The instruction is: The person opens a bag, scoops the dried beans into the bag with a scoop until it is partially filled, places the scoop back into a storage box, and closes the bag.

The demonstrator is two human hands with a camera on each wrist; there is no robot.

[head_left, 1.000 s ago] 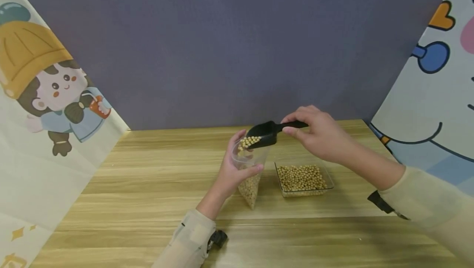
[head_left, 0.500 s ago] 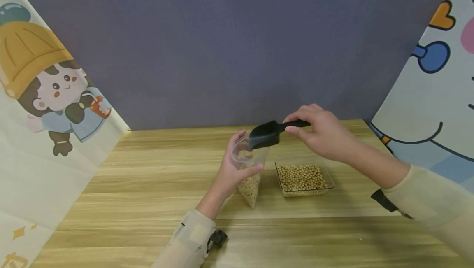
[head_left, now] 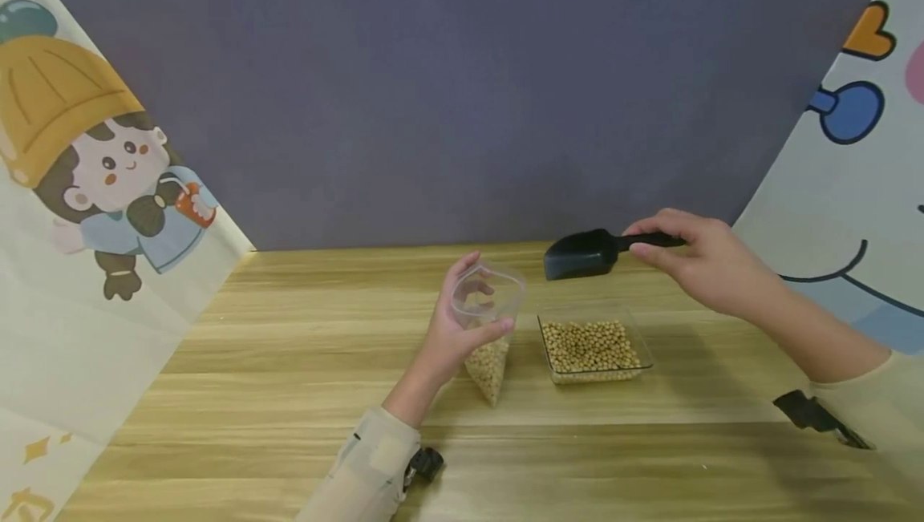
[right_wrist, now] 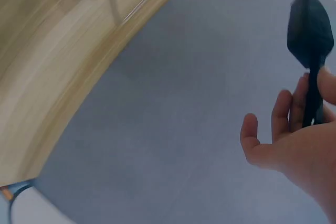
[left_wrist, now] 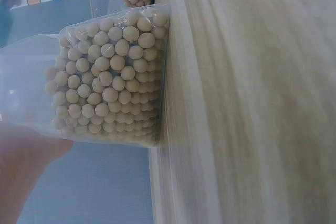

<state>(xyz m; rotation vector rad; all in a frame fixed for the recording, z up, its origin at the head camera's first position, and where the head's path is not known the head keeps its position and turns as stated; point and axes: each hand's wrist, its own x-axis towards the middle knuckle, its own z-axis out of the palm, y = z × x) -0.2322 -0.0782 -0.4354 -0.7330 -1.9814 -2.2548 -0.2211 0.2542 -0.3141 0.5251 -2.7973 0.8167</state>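
My left hand (head_left: 451, 337) grips a clear plastic bag (head_left: 488, 329) around its upper part, with the mouth spread wide. Pale round beans (left_wrist: 113, 74) fill the lower part of the bag, and its bottom meets the table in the left wrist view. In my right hand (head_left: 696, 261) is a black scoop (head_left: 581, 255), pinched by its handle between thumb and fingers. The scoop hangs level above the far side of a clear box (head_left: 638, 321), to the right of the bag. No beans show in the scoop. More of the same beans (head_left: 588, 345) lie inside the box.
The wooden table (head_left: 289, 378) ends at a dark grey wall panel (head_left: 433, 89) behind. White panels with cartoon prints (head_left: 123, 185) slope along the left and right sides.
Beans slid from the scoop into the bag between the first and second frames. The right hand then carried the scoop away to the right, over the box. The left hand and bag stayed put.
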